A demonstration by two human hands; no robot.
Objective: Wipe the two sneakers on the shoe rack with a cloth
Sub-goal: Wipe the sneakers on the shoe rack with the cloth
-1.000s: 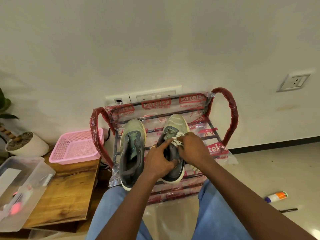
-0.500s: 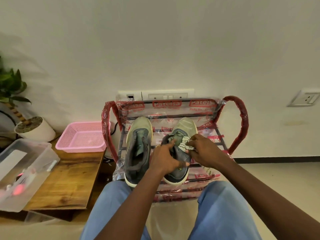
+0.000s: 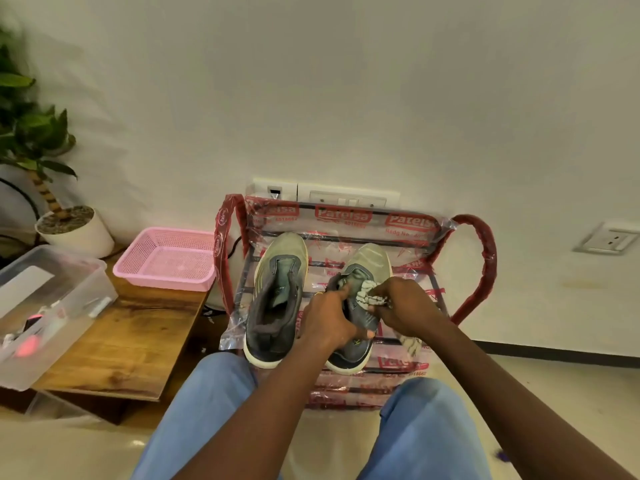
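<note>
1. Sneakers, a pair, stand side by side on the top of a shoe rack [image 3: 482, 268] against a pale wall, toes towards the wall. Both have soft olive-green toes, dark grey fabric collars and thick off-white soles.
2. The left sneaker [image 3: 277, 296] stands free, its padded opening facing up.
3. The right sneaker [image 3: 367, 263] is held by both hands.
4. The left hand [image 3: 329, 320] grips its collar, thumb curled round the side and forefinger stretched along the opening.
5. The right hand [image 3: 408, 306] pinches a crumpled white cloth [image 3: 372, 298] with dark stripes and presses it on the tongue area. A loose end hangs below the wrist.
6. The rack is thin dark metal bars with rounded side loops, all wrapped in crinkled clear plastic printed in red.
7. To the left, a low wooden desk [image 3: 131, 336] with visible grain carries a pink plastic mesh basket [image 3: 162, 284], rectangular and shallow.
8. Beside it is a clear plastic box [image 3: 104, 294] holding blurred items, one pinkish-red; what they are cannot be told.
9. A white round pot [image 3: 83, 235] with a leafy plant stands behind.
10. Blue-trousered knees [image 3: 214, 393] fill the foreground.
</note>
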